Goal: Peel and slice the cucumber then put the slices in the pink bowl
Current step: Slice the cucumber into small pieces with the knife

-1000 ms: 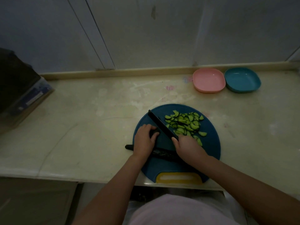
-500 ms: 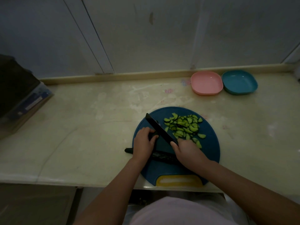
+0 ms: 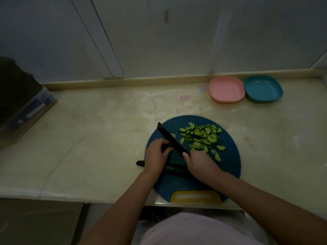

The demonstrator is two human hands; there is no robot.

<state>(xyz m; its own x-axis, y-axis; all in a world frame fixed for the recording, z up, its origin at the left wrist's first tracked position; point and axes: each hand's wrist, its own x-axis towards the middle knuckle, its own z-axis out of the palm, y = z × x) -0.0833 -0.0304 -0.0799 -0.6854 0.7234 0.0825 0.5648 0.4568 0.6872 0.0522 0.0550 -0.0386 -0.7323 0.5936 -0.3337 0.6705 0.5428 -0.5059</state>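
A round blue cutting board (image 3: 228,167) with a yellow handle lies at the counter's front edge. A pile of green cucumber slices (image 3: 201,136) sits on its far right part. My right hand (image 3: 200,161) grips the handle of a black knife (image 3: 172,139) whose blade points up and left. My left hand (image 3: 156,155) holds a short dark cucumber piece (image 3: 166,147) right beside the blade. A dark peeler (image 3: 174,169) lies across the board under my wrists. The pink bowl (image 3: 227,89) stands empty at the back right.
A blue bowl (image 3: 263,88) sits to the right of the pink one, touching it. A dark box with a blue label (image 3: 23,105) stands on the counter's left end. The beige counter (image 3: 92,135) ends in a wall with a raised ledge at the back.
The knife and both hands have stayed in almost the same place on the board. One small slice now lies to the left of the blade.
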